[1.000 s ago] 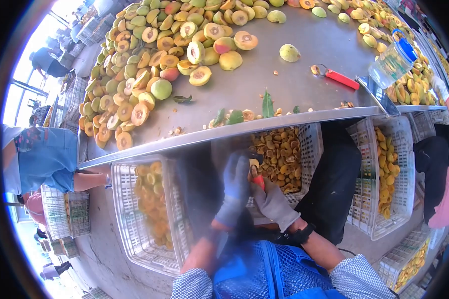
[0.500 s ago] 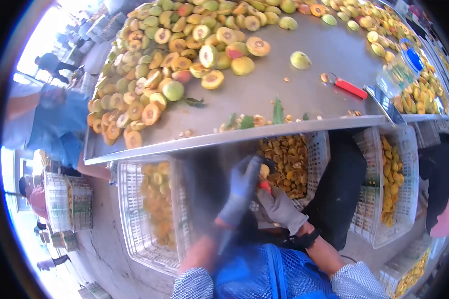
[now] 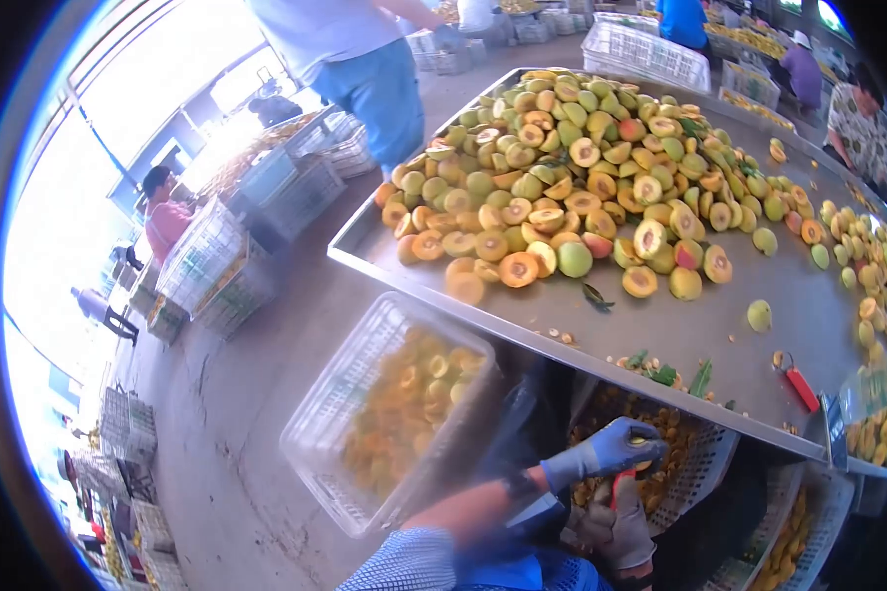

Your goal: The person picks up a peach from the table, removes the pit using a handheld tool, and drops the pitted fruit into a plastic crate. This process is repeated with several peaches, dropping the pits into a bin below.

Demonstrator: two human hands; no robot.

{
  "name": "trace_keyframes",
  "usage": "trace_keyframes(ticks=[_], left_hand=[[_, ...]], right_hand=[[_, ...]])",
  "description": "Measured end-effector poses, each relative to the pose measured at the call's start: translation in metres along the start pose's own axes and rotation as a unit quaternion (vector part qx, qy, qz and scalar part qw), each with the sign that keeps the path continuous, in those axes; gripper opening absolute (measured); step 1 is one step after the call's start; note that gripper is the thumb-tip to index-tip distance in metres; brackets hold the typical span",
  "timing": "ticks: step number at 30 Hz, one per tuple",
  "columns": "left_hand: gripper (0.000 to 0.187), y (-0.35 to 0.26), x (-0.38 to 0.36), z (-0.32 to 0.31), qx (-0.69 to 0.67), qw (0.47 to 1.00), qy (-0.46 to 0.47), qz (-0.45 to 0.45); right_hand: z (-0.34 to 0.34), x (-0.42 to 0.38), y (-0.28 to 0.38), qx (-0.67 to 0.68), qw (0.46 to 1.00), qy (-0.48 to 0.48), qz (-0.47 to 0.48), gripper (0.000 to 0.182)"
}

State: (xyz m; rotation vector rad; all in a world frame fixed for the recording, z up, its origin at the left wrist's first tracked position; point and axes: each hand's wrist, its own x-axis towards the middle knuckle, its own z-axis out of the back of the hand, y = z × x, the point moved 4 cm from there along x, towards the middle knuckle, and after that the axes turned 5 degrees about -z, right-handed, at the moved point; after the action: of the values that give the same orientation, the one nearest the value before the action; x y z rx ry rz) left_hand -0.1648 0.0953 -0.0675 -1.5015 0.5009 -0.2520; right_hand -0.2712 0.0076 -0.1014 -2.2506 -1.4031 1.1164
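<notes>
Lower middle of the frame, the white crate (image 3: 384, 414) sits full of peach halves. Just right of it the left hand (image 3: 601, 455), blue-gloved, is clenched around a peach half (image 3: 643, 441) above the pit basket (image 3: 695, 483). It probably handles soft, juicy and slick, so I'd cup the skin side, no squeezing. Below it the right hand (image 3: 616, 527) grips a red-handled pitting tool (image 3: 621, 485).
</notes>
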Motion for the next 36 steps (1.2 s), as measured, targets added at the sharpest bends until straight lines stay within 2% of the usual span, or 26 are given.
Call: trace_keyframes(ticks=[1,2,3,4,7,9,10,11,12,13,15,16,18,19,23,25,26,27,28,29,30,31,32,34,35,36], left_hand=[[0.029,0.002,0.000,-0.005,-0.036,0.997,-0.040,-0.046],[0.028,0.005,-0.001,-0.006,-0.072,0.990,-0.078,-0.092],[0.026,-0.002,-0.005,-0.007,-0.066,0.988,-0.077,-0.116],[0.026,-0.006,-0.007,-0.005,-0.067,0.987,-0.082,-0.118],[0.024,-0.011,-0.010,0.002,-0.141,0.986,-0.008,-0.089],[0.024,-0.005,-0.006,0.001,-0.153,0.982,0.048,-0.104],[0.023,-0.004,-0.006,0.004,-0.125,0.986,0.008,-0.110],[0.022,-0.001,-0.007,0.000,-0.188,0.979,-0.036,-0.075],[0.023,0.009,-0.004,0.000,-0.167,0.981,-0.066,-0.079],[0.023,0.006,-0.006,-0.001,-0.145,0.982,-0.079,-0.096],[0.028,0.015,-0.009,-0.011,-0.269,0.958,-0.079,-0.053],[0.035,0.017,-0.007,-0.011,-0.239,0.969,-0.036,-0.053],[0.041,0.009,-0.004,-0.010,-0.185,0.978,0.057,-0.077],[0.047,0.009,-0.001,-0.010,-0.186,0.976,0.083,-0.072],[0.054,0.010,0.004,-0.016,-0.221,0.966,0.092,-0.092],[0.054,0.012,0.003,-0.022,-0.266,0.958,0.061,-0.088],[0.054,0.014,0.001,-0.024,-0.308,0.947,0.030,-0.082],[0.054,0.012,-0.002,-0.030,-0.308,0.947,0.032,-0.080],[0.054,0.013,-0.002,-0.030,-0.300,0.952,-0.025,-0.052],[0.054,0.015,-0.003,-0.028,-0.291,0.952,-0.085,-0.024],[0.054,0.018,-0.004,-0.028,-0.293,0.952,-0.088,-0.022],[0.055,0.026,-0.005,-0.022,-0.332,0.930,-0.156,0.022],[0.055,0.033,-0.008,-0.017,-0.368,0.901,-0.222,0.066],[0.047,0.012,-0.022,0.005,-0.169,0.950,-0.263,0.010],[0.047,0.014,-0.031,0.023,0.043,0.955,-0.255,-0.143],[0.043,-0.007,-0.049,0.038,-0.013,0.963,-0.263,-0.050]], right_hand=[[-0.014,-0.007,-0.011,-0.006,1.000,-0.003,-0.004,0.044],[-0.030,-0.017,-0.019,-0.213,0.975,-0.003,0.059,0.043],[-0.043,-0.022,-0.024,-0.409,0.905,0.001,0.119,0.043],[-0.042,-0.022,-0.023,-0.413,0.903,0.000,0.116,0.043],[-0.031,-0.009,-0.012,-0.483,0.866,0.058,0.114,0.044],[0.006,0.025,0.017,-0.550,0.817,-0.010,0.173,0.044],[0.033,0.014,0.023,-0.568,0.793,-0.063,0.210,0.044],[-0.011,-0.011,0.003,-0.608,0.751,-0.084,0.244,0.045],[-0.034,-0.020,-0.012,-0.534,0.827,-0.052,0.167,0.047],[-0.028,-0.019,-0.011,-0.527,0.832,-0.037,0.170,0.048],[-0.027,-0.024,-0.008,-0.534,0.820,-0.056,0.200,0.044],[-0.025,-0.029,-0.004,-0.523,0.823,-0.070,0.213,0.044],[-0.024,-0.026,-0.010,-0.478,0.870,0.028,0.119,0.043],[-0.021,-0.025,-0.011,-0.454,0.882,0.034,0.117,0.039],[-0.021,-0.026,-0.004,-0.469,0.864,-0.025,0.181,0.037],[-0.023,-0.028,-0.008,-0.442,0.882,0.079,0.143,0.038],[-0.020,-0.029,-0.005,-0.440,0.883,0.077,0.143,0.038],[-0.016,-0.029,0.003,-0.532,0.821,0.019,0.207,0.039],[-0.016,-0.029,0.011,-0.616,0.740,-0.039,0.267,0.041],[-0.013,-0.026,0.014,-0.617,0.740,-0.040,0.266,0.041],[-0.016,-0.026,0.015,-0.688,0.640,-0.045,0.338,0.042],[-0.023,-0.028,0.014,-0.745,0.528,-0.048,0.405,0.043],[-0.024,-0.033,0.012,-0.744,0.529,-0.048,0.405,0.043],[-0.043,-0.045,0.001,-0.649,0.700,0.048,0.292,0.045],[-0.009,-0.042,0.022,-0.656,0.697,-0.010,0.290,0.045],[0.010,-0.024,0.041,-0.655,0.698,-0.010,0.288,0.045]])
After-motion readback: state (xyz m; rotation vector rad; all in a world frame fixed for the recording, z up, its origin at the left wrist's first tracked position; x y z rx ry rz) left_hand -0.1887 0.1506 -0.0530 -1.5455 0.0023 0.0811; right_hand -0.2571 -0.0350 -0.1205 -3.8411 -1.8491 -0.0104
